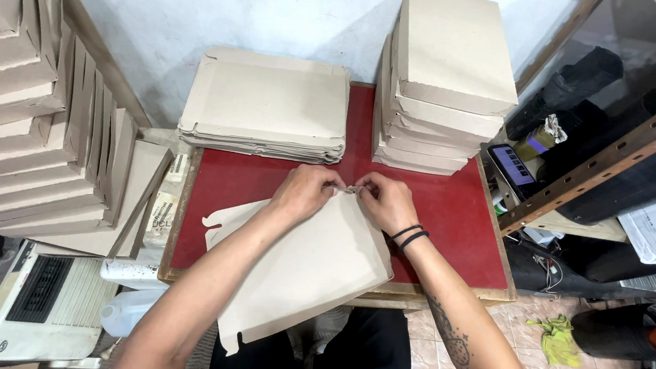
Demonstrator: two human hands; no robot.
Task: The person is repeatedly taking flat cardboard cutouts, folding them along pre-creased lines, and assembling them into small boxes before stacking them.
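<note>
A flat grey-brown cardboard box blank [301, 265] lies tilted across the near edge of the red table [452, 211], hanging over toward my lap. My left hand [305, 190] and my right hand [383, 200] meet at its far corner, both pinching a small flap there. Two black bands circle my right wrist. A stack of flat unfolded blanks [268, 104] rests at the back of the table. To the right of it stands a pile of folded boxes [444, 80].
Many folded boxes [27, 103] are stacked and leaning at the left. A white appliance [41, 302] and a plastic bottle [123, 313] sit low on the left. A metal shelf [616, 146] with a small device and black items stands at the right. A yellow rag [556, 339] lies on the tiled floor.
</note>
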